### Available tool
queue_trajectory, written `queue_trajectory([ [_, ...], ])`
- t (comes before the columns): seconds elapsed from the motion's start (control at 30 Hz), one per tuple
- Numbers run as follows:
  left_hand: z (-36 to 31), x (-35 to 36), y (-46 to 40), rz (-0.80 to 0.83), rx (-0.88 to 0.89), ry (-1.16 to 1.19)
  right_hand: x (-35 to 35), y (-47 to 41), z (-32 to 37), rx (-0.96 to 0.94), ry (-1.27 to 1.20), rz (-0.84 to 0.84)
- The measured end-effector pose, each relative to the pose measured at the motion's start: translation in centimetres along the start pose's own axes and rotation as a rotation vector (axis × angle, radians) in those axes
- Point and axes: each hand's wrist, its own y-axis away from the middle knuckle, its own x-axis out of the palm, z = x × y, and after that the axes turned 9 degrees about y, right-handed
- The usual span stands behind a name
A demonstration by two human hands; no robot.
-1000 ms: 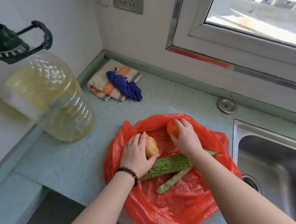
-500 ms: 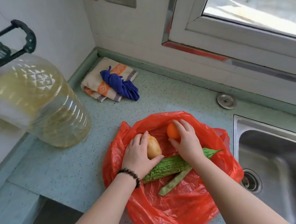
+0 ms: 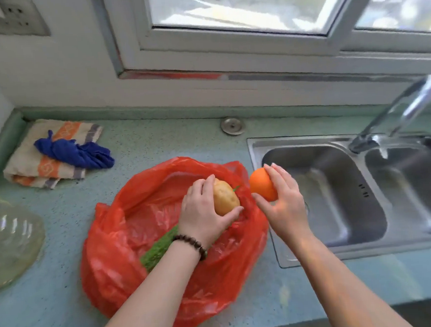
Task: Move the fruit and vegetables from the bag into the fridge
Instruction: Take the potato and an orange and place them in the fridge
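A red plastic bag (image 3: 128, 246) lies open on the pale green counter. My left hand (image 3: 202, 212), a bead bracelet on its wrist, grips a yellowish potato (image 3: 225, 198) above the bag's right side. My right hand (image 3: 283, 202) holds an orange (image 3: 261, 184) just past the bag's right rim, by the sink's edge. A bumpy green bitter gourd (image 3: 159, 249) lies in the bag, mostly hidden under my left forearm. The fridge is not in view.
A steel double sink (image 3: 339, 200) with a tap (image 3: 395, 117) fills the right. A folded towel (image 3: 28, 161) with a blue cloth (image 3: 76, 155) on it lies at the back left. A large oil bottle (image 3: 8, 239) stands at the left edge. A window runs above.
Both hands have lifted their items: the orange has come out past the bag's right rim, the potato has risen. My head has turned right, bringing the sink into view.
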Motion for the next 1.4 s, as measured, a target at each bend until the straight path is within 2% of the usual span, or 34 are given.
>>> queue_trajectory([
  [0.23, -9.2, 4.9, 2.5, 0.158, 0.236, 0.042, -8.9, 7.1, -7.2, 0.174, 0.081, -0.189],
  [0.43, -19.1, 9.7, 9.1, 0.327, 0.422, 0.075, -17.2, 18.4, -14.0, 0.377, 0.150, -0.371],
  [0.73, -34.9, 18.1, 29.8, 0.601, 0.745, 0.197, -28.7, 44.3, -21.5, 0.701, 0.198, -0.706],
  [0.97, -45.8, 23.3, 49.8, 0.880, 1.071, 0.287, -35.5, 66.1, -22.5, 1.018, 0.344, -0.990],
  [1.2, -51.3, 25.7, 66.4, 1.156, 1.330, 0.317, -37.6, 82.2, -20.6, 1.291, 0.463, -1.230],
  [1.4, -55.3, 27.6, 78.0, 1.348, 1.499, 0.342, -38.9, 91.8, -20.4, 1.511, 0.520, -1.366],
])
